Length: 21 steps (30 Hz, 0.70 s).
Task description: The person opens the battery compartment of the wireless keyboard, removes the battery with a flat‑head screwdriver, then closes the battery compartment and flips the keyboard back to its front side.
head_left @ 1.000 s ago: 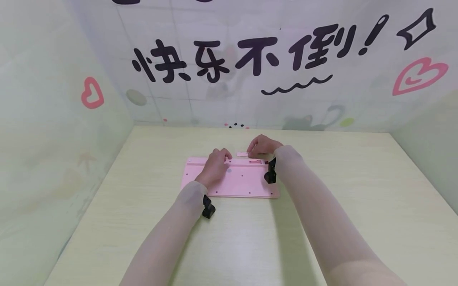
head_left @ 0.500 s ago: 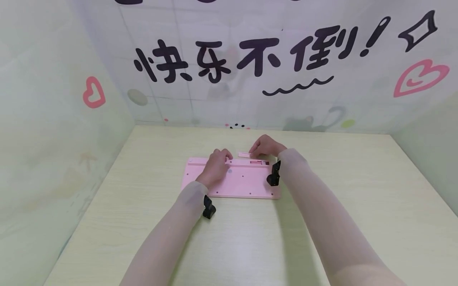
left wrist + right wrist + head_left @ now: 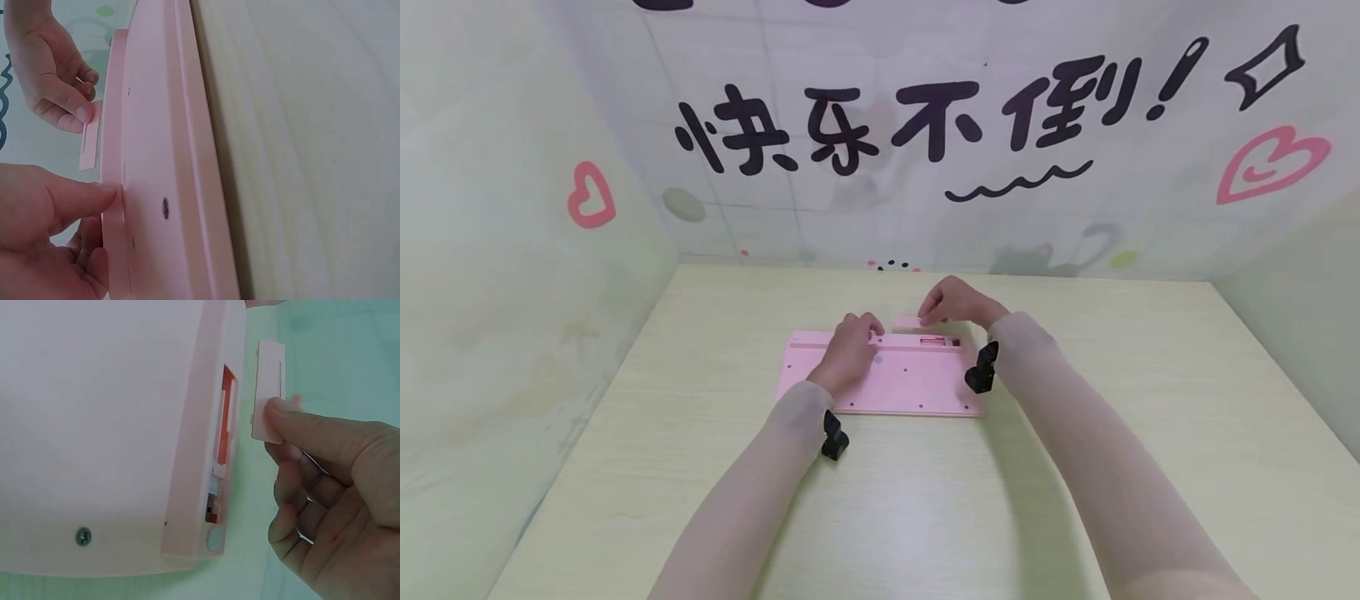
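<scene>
A pink keyboard [image 3: 906,390] lies underside up on the table, its raised ridge along the far edge. My left hand [image 3: 850,354] holds that edge near the middle, thumb on the ridge and fingers behind it in the left wrist view. At the ridge's right end, the battery compartment [image 3: 224,437] is uncovered, showing a red interior and a small metallic part. Just beyond the edge, my right hand [image 3: 951,302] pinches a slim pink battery cover [image 3: 269,381] between thumb and index finger. The cover is beside the compartment, apart from the keyboard, with its small tabs facing it.
The pale wood-grain table [image 3: 917,508] extends around the keyboard. Behind it stands a white backdrop [image 3: 880,217] with black lettering and pink hearts, and pale side panels close off the left and right. Small black cameras sit on both wrists.
My right hand has risen slightly with the battery cover, which has tilted so its slot no longer shows in the head view. The left hand and keyboard stay in place.
</scene>
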### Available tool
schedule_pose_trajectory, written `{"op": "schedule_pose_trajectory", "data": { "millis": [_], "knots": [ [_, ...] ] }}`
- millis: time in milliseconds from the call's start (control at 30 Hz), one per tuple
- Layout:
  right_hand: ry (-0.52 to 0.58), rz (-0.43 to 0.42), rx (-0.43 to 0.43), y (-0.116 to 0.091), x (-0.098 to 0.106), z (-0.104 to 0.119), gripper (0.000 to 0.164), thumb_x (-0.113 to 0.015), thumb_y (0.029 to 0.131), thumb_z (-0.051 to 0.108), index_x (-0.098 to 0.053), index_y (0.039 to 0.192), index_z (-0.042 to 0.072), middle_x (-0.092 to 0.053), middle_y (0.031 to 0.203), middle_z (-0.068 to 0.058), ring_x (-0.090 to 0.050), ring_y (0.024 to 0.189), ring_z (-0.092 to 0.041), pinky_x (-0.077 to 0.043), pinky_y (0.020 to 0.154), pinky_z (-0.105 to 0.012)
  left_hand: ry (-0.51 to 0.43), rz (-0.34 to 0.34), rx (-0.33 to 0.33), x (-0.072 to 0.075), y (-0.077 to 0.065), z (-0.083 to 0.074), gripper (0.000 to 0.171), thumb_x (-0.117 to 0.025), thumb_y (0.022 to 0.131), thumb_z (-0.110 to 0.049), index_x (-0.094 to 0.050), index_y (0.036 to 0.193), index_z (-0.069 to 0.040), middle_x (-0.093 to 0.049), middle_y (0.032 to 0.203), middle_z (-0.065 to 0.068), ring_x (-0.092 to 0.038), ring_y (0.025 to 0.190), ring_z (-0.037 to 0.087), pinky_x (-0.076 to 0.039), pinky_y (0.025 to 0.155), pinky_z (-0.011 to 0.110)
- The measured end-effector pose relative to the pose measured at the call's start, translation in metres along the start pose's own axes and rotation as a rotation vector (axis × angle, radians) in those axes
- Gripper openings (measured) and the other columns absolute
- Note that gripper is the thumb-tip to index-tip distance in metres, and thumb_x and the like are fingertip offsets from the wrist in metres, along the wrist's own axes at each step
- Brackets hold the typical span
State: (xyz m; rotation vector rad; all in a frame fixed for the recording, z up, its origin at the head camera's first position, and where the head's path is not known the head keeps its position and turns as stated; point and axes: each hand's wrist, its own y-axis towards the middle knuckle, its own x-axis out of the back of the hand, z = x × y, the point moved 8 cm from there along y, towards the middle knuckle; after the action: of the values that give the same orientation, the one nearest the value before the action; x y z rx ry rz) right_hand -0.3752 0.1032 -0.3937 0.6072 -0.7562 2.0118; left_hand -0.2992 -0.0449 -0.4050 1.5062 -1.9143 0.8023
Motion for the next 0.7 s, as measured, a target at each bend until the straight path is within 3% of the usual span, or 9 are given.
{"op": "schedule_pose_trajectory", "data": {
  "millis": [367,700],
  "knots": [
    [-0.030,0.032,0.068,-0.020,0.009,0.007,0.013,-0.072,0.077,0.004,-0.070,0.088,-0.003,-0.065,0.075,-0.005,-0.049,0.061,-0.016,-0.045,0.064,-0.036,-0.009,0.003,0.010,0.000,-0.001,0.001,0.022,-0.054,0.090,-0.001,-0.053,0.111,-0.008,-0.044,0.103,0.009,-0.046,0.094,0.023,-0.042,0.081,0.032],
    [-0.079,0.049,0.021,-0.035,0.014,-0.011,0.011,-0.073,0.077,0.006,-0.070,0.086,0.002,-0.063,0.074,-0.002,-0.048,0.066,-0.016,-0.040,0.060,-0.027,-0.013,-0.004,-0.007,-0.001,0.001,0.001,0.022,-0.054,0.090,-0.002,-0.054,0.111,-0.007,-0.045,0.102,0.010,-0.046,0.093,0.023,-0.042,0.081,0.033]
  ]
}}
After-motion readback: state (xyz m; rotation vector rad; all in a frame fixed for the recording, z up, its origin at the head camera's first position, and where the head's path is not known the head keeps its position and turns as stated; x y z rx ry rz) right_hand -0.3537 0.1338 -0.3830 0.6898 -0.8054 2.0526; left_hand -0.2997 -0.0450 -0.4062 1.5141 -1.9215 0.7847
